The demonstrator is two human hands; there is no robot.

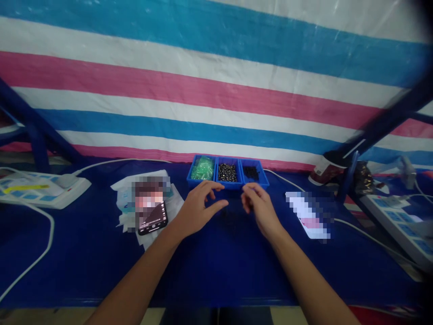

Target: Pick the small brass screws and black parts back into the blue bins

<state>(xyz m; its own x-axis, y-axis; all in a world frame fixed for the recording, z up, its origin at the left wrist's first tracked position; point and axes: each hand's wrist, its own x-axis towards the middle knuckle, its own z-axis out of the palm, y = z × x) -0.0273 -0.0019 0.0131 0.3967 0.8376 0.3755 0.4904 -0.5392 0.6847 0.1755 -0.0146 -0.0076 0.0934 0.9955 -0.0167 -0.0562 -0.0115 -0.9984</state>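
My left hand (199, 208) hovers over the blue tabletop, thumb and index finger apart, with nothing visible between them. Across from it, my right hand (261, 206) has its fingers curled in and pressed together; whatever they may pinch is too small to make out. Just beyond both hands stand three joined blue bins. The left bin holds green plastic pieces (203, 169), the middle one shiny metal-and-black small parts (227, 173), and the right one small black parts (251, 173). Between the hands, a faint scatter of small dark parts (228, 218) lies on the table.
A lit phone (153, 219) lies on white plastic wrapping at the left. Another phone (306, 216), partly blurred, lies at the right with a white cable near it. Power strips (72, 192) sit at both sides. A dark cup (324, 171) stands back right, before a striped sheet.
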